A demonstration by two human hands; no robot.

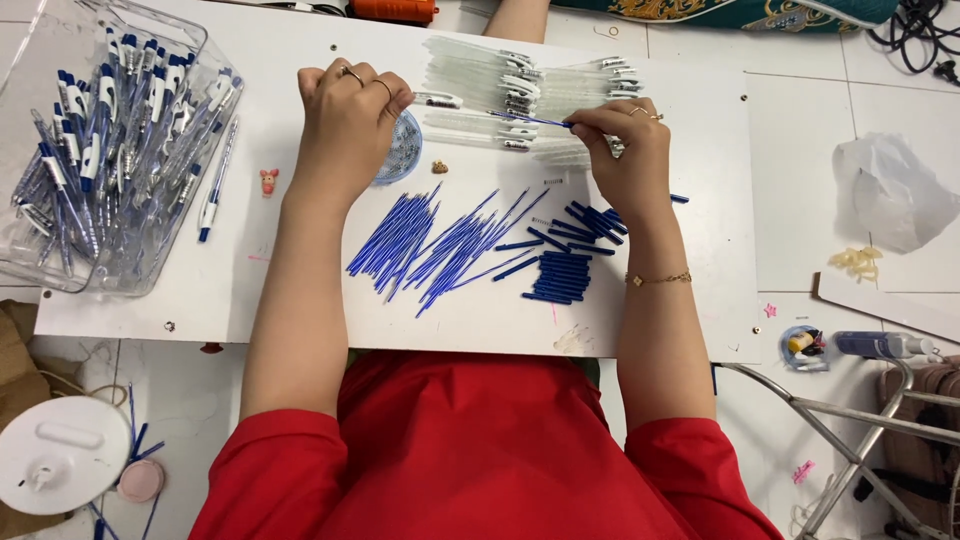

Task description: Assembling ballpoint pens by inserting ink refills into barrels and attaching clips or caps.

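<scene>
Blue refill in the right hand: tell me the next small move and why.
Probably slide the blue refill leftward into the clear pen barrel pinched by the left hand. The right hand holds the refill by its right end, its tip aimed at the barrel but still apart from it, so closing that gap looks like the step due.

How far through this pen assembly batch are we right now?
Done: assembled blue-and-white pens fill the clear plastic bin. In hand: left hand holds a clear pen barrel, right hand a thin blue refill. Left: loose blue refills, short blue caps, empty clear barrels.
</scene>
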